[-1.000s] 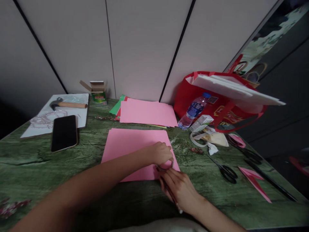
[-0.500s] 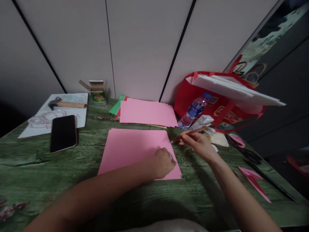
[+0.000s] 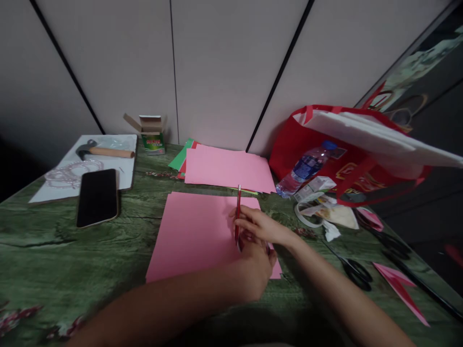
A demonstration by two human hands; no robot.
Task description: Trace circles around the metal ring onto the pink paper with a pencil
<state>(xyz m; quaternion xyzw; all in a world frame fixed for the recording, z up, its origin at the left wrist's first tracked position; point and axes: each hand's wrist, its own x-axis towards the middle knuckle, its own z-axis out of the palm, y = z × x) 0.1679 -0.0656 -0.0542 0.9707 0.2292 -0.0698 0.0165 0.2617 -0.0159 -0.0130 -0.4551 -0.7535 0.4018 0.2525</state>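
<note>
Pink paper sheets lie stacked on the green wood-grain table. My right hand is closed round a red pencil, which stands nearly upright over the right part of the top sheet. Just below it, my left hand is closed on a pale-rimmed ring, like a tape roll, resting on the paper. The hands overlap, so most of the ring and the pencil's lower tip are hidden.
Behind lie more coloured sheets. A phone, a hammer and a small box are at left. To the right are a water bottle, a red bag, a tape roll and scissors.
My right hand has moved left from beside the paper to the ring, turning the pencil from slanted to upright. My left hand stays at the ring. The view has shifted slightly.
</note>
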